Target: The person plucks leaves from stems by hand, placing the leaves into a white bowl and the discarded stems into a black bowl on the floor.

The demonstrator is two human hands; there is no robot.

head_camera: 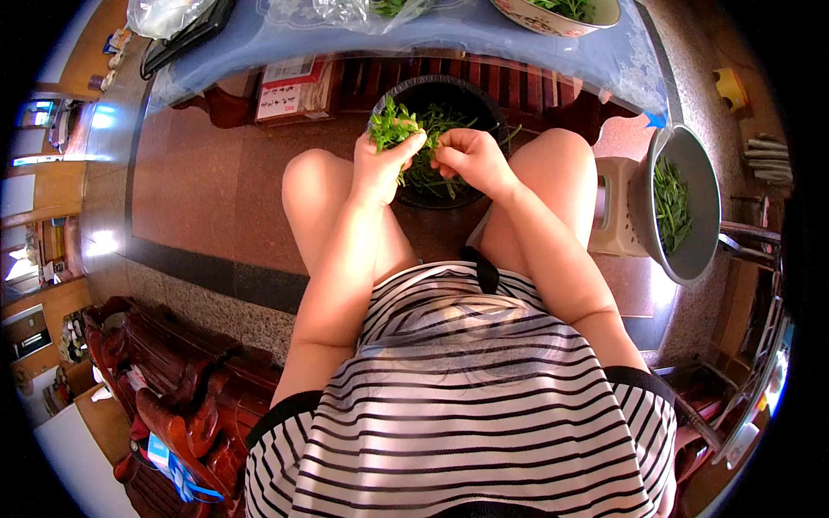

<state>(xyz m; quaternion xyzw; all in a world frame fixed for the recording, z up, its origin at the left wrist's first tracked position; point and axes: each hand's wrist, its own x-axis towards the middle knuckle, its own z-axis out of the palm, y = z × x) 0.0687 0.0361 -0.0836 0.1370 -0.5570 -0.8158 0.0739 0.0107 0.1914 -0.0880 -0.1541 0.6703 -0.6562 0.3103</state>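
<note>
A bunch of leafy greens point(392, 124) is gripped in my left hand point(382, 162), its leaves fanning out past the thumb. Close beside it, the thumb and fingers of my right hand point(471, 157) pinch together at a green sprig point(430, 146) on the bunch's right side. Both hands are over the near part of a black bin point(447, 83) standing on the floor between my knees. Loose green stems point(447, 116) lie inside the bin, partly hidden by my hands. One stem sticks out over its right rim.
A grey basin point(704, 194) with picked leaves point(671, 204) rests tilted in view on a beige plastic stool point(615, 213) at my right. Ahead, a blue-covered table point(453, 35) bears a flowered bowl point(550, 24) of greens and plastic bags point(337, 13). Carved wooden furniture point(194, 388) stands at lower left.
</note>
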